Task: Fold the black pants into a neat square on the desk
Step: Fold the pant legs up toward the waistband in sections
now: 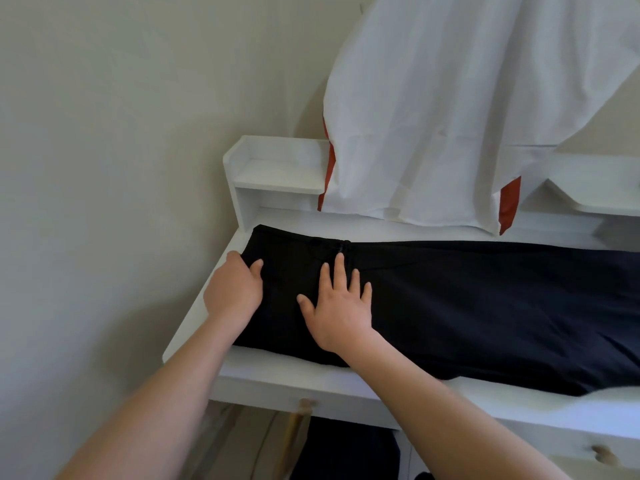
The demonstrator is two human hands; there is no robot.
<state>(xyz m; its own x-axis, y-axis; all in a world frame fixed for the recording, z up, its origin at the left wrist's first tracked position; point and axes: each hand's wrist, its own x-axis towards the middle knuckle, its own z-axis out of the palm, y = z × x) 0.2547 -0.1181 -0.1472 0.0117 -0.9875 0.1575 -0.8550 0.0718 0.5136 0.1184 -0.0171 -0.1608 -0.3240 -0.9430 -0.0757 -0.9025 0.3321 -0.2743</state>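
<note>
Two bare arms come in from the bottom of the view, closest to us. The right hand (337,306) lies flat and open on the black pants (467,306), fingers spread, probably to smooth the cloth. At about nine o'clock from it, the left hand (235,289) pinches the waist edge, likely to keep it in line. The pants lie long and soft along the white desk (277,372), not yet a square. At twelve o'clock a white cloth (450,116) with red edges hangs over the shelf (277,178).
</note>
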